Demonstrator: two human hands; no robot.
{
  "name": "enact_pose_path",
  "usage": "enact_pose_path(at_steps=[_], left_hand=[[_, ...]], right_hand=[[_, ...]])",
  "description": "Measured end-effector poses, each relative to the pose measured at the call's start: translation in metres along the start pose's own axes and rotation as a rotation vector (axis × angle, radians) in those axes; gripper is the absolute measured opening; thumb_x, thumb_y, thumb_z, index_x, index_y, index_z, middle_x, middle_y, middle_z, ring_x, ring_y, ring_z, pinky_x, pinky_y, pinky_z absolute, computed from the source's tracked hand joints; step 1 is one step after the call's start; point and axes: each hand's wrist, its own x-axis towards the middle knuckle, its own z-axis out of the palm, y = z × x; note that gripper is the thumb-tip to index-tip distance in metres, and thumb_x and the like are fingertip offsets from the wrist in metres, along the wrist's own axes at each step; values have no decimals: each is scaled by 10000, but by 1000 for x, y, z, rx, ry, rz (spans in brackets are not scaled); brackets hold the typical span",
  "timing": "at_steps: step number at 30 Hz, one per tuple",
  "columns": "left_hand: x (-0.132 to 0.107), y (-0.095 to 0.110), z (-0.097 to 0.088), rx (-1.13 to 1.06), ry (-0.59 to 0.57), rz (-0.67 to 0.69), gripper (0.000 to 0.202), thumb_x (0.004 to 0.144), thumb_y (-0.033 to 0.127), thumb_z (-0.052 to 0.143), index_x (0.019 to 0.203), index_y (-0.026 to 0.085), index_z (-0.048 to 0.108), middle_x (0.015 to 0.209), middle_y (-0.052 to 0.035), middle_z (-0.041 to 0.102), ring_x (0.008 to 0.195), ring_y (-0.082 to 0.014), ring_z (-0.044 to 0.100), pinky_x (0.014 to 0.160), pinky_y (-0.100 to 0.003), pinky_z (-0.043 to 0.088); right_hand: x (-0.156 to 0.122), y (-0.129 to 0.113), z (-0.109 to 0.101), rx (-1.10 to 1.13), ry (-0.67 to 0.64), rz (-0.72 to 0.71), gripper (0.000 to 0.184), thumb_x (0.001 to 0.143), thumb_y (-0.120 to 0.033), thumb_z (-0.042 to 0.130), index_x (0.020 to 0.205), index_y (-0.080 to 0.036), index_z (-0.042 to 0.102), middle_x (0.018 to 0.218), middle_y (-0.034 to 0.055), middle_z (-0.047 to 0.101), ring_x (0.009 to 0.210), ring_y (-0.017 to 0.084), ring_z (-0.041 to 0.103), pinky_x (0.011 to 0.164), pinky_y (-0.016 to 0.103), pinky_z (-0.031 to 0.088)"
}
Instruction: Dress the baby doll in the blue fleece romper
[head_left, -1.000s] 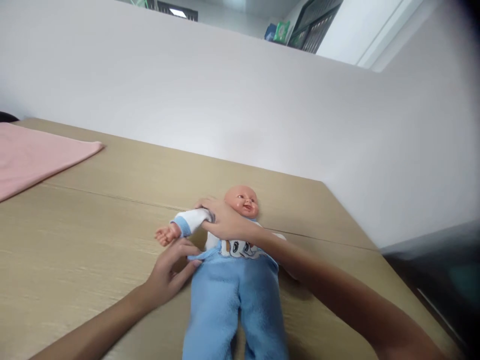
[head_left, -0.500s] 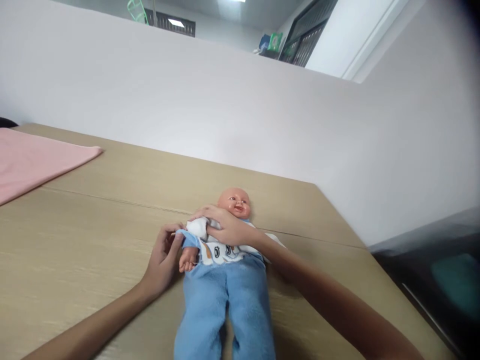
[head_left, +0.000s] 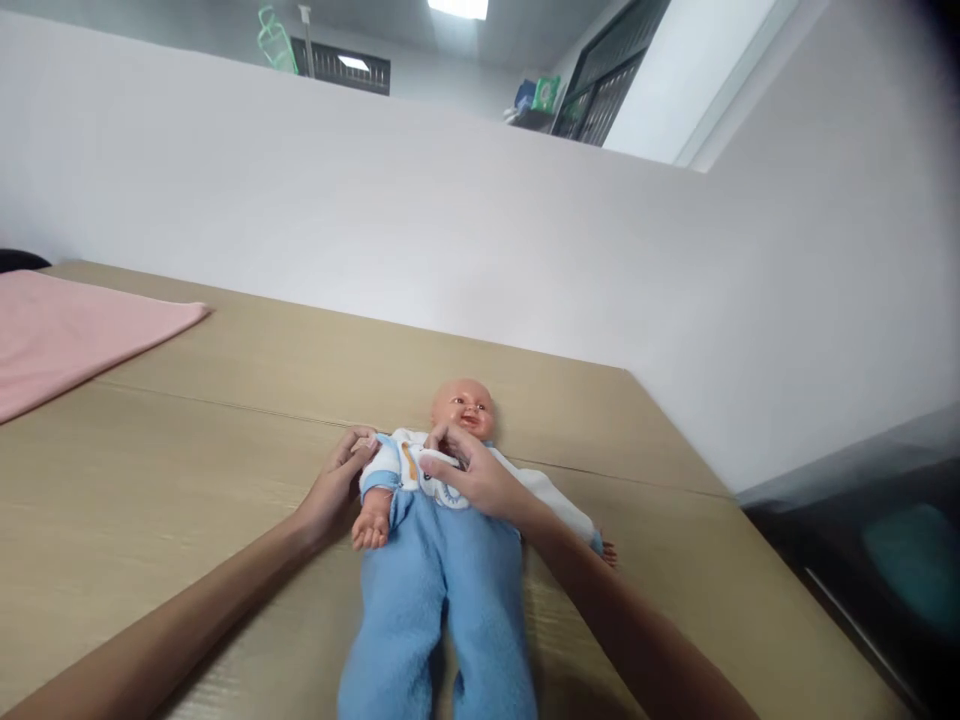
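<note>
A bald baby doll [head_left: 463, 402] lies on its back, head toward the far wall. It wears a white top [head_left: 405, 458] with blue cuffs and a printed front, and fluffy light-blue trousers [head_left: 420, 590]. My left hand [head_left: 341, 485] is closed at the upper sleeve on the left side, fingertips pinching the cloth near the shoulder. Over the chest, my right hand [head_left: 480, 478] pinches a fold of the top between thumb and fingers. One doll hand [head_left: 371, 520] sticks out of the left cuff; the other [head_left: 609, 550] shows beyond my right forearm.
The doll lies on a brown tabletop [head_left: 225, 460] with a seam across it. A folded pink cloth [head_left: 82, 325] lies at the far left. A white wall [head_left: 375, 210] rises behind the table. Past the right table edge is a dark area with a teal object [head_left: 915, 565].
My right hand has moved from the doll's shoulder down onto its chest. My left hand has gone from the cuff up to the shoulder. The left sleeve now lies straighter along the arm.
</note>
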Motion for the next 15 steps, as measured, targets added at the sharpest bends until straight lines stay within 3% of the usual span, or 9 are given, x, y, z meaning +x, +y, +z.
enact_pose_path(at_steps=[4, 8, 10, 13, 15], left_hand=[[2, 4, -2, -1, -14, -29, 599, 719, 614, 1082, 995, 222, 723, 930, 3, 740, 823, -168, 680, 748, -244, 569], [3, 5, -9, 200, -23, 108, 560, 826, 682, 996, 1008, 206, 761, 1001, -16, 740, 909, -174, 670, 815, -235, 567], [5, 7, -11, 242, -42, 115, 532, 885, 687, 947, 1031, 215, 748, 992, -11, 730, 891, -174, 661, 786, -234, 558], [9, 10, -10, 236, -64, 79, 513, 905, 672, 928, 1048, 235, 702, 929, 8, 717, 806, -166, 651, 707, -231, 549], [16, 11, -5, 227, -60, 65, 515, 882, 658, 940, 1028, 241, 674, 870, 28, 699, 735, -154, 642, 653, -225, 543]], right_hand=[[3, 18, -4, 218, 85, 10, 659, 972, -839, 784, 905, -276, 448, 876, -41, 488, 908, 197, 577, 852, 325, 480], [-5, 17, -2, 112, 42, 96, 500, 1007, -686, 822, 1086, -266, 562, 1041, 14, 675, 954, 213, 684, 827, 330, 522], [-7, 11, 0, -21, -9, 115, 431, 1036, -574, 812, 1263, -258, 626, 1198, 69, 752, 1077, 254, 737, 923, 376, 555], [-4, 7, 0, -110, -98, 99, 458, 1054, -557, 789, 1379, -253, 683, 1274, 97, 774, 1163, 290, 737, 1003, 417, 560], [-1, 11, -3, 24, -112, 91, 570, 1002, -577, 854, 1431, -257, 658, 1296, 95, 759, 1168, 281, 728, 997, 398, 572]])
